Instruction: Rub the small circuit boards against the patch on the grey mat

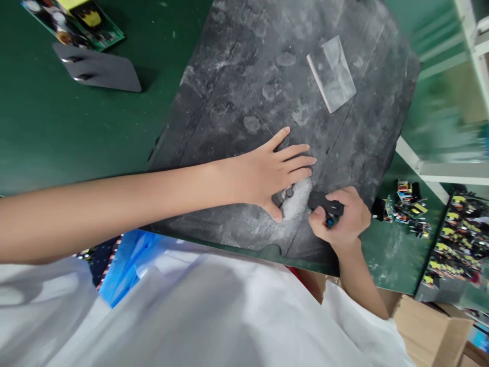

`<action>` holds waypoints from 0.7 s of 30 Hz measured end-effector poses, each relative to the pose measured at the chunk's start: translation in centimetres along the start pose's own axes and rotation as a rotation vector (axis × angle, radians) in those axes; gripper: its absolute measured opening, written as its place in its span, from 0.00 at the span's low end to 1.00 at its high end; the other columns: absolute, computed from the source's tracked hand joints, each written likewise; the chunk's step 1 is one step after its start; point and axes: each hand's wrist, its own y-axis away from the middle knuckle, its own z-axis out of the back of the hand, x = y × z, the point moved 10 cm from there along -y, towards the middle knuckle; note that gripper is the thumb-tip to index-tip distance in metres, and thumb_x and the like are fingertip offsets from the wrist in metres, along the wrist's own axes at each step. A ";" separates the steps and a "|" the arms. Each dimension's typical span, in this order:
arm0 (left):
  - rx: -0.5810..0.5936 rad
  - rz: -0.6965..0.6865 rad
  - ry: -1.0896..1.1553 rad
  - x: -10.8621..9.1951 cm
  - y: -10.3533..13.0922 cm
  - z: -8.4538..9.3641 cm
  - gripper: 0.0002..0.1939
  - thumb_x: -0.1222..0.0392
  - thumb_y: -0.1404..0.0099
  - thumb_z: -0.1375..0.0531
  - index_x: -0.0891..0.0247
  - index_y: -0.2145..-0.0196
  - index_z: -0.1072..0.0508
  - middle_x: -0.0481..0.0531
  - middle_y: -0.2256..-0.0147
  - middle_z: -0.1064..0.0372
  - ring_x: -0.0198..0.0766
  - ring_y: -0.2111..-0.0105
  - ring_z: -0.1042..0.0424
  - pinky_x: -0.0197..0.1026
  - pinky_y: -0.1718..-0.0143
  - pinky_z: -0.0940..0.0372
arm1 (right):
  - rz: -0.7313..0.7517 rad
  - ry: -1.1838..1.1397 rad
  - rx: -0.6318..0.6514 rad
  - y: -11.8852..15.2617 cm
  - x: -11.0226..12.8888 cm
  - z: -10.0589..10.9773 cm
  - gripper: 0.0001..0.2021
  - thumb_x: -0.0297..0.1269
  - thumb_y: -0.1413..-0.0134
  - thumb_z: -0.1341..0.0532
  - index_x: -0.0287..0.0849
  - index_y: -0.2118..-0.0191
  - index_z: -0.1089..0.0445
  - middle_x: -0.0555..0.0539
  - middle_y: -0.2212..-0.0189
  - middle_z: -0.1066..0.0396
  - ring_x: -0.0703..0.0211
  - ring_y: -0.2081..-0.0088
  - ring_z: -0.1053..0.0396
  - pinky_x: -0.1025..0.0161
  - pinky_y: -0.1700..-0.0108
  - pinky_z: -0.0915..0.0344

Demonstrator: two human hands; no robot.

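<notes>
My left hand [282, 171] lies palm down on the dark grey mat [237, 92], fingers spread and stretched to the right. Beside its thumb and forefinger is a whitish patch [298, 201] on the mat, with a few small dark bits [287, 193] partly hidden under the hand. Just right of that patch my right hand [346, 219] is closed around a small black plastic piece [324, 201]. A small electronic part with a blue component [330, 222] shows under the piece, by my right thumb. The fingers hide the rest of it.
A clear plastic sleeve [336, 76] lies on the mat's far right. At the upper left are a circuit board [110, 38] and a grey plate with two metal prongs [103, 69]. Several small boards [412, 206], a full tray [458, 239], a white frame [451, 172] and a cardboard box [424, 326] stand right.
</notes>
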 end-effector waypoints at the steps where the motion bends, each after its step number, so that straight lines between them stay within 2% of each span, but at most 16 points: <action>1: 0.004 0.000 -0.003 0.0 0.0 0.0 0.43 0.37 0.46 0.42 0.64 0.40 0.44 0.59 0.36 0.52 0.54 0.34 0.59 0.64 0.36 0.70 | -0.001 -0.016 -0.012 0.1 0.1 0.3 0.08 0.34 0.49 0.45 0.43 0.61 0.41 0.51 0.75 0.41 0.57 0.79 0.39 0.63 0.80 0.41; 6: 0.014 0.006 -0.011 0.1 0.0 -0.1 0.43 0.36 0.47 0.42 0.62 0.40 0.44 0.58 0.35 0.54 0.53 0.34 0.60 0.64 0.36 0.70 | 0.050 -0.081 0.019 0.4 1.2 -0.1 0.08 0.32 0.50 0.45 0.44 0.61 0.42 0.52 0.76 0.41 0.58 0.79 0.38 0.64 0.79 0.39; 13: 0.012 -0.005 -0.042 0.1 -0.1 -0.3 0.47 0.35 0.48 0.42 0.67 0.39 0.45 0.59 0.36 0.54 0.54 0.34 0.60 0.65 0.36 0.69 | 0.008 -0.038 0.044 -0.2 0.1 -1.1 0.08 0.34 0.50 0.46 0.43 0.62 0.42 0.51 0.75 0.41 0.57 0.78 0.39 0.64 0.78 0.42; 18: 0.021 0.003 -0.036 0.1 -0.1 -0.3 0.45 0.36 0.47 0.41 0.66 0.40 0.44 0.58 0.35 0.54 0.53 0.34 0.60 0.64 0.36 0.69 | 0.140 -0.105 0.141 0.2 1.8 -1.7 0.04 0.32 0.50 0.47 0.44 0.65 0.42 0.53 0.78 0.44 0.59 0.80 0.43 0.64 0.78 0.44; 21: 0.013 0.004 -0.039 0.1 -0.1 -0.3 0.46 0.35 0.48 0.41 0.66 0.40 0.45 0.59 0.36 0.54 0.53 0.34 0.60 0.65 0.36 0.69 | 0.066 -0.064 0.103 -0.4 0.2 -1.5 0.06 0.34 0.51 0.47 0.44 0.65 0.42 0.52 0.76 0.42 0.58 0.79 0.41 0.64 0.78 0.45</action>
